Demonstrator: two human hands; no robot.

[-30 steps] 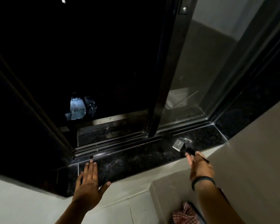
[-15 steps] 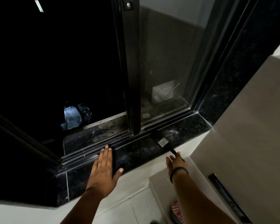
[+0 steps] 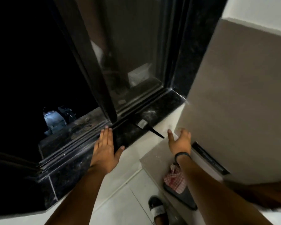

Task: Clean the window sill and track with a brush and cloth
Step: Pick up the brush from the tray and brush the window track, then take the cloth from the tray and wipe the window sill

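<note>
A small brush (image 3: 143, 125) with a black handle and metal ferrule lies on the black granite window sill (image 3: 165, 103), its handle poking over the front edge. My right hand (image 3: 179, 140) hovers just right of the handle tip, fingers spread, holding nothing. My left hand (image 3: 106, 148) rests flat, palm down, on the sill (image 3: 81, 153), fingertips at the dusty window track (image 3: 81, 135). A red-and-white checked cloth (image 3: 174, 180) lies below on a dark object by my right forearm. White dust marks the sill near the brush head.
A dark sliding window frame (image 3: 94, 65) stands upright above the track, glass pane to its right, open darkness to its left. A grey wall block (image 3: 243, 98) closes the right side. White tiled floor and a sandalled foot (image 3: 157, 208) lie below.
My right hand has let go of the brush, which now lies on the sill, and drawn back to the right. The view has swung right and closer. My left hand stays flat on the sill.
</note>
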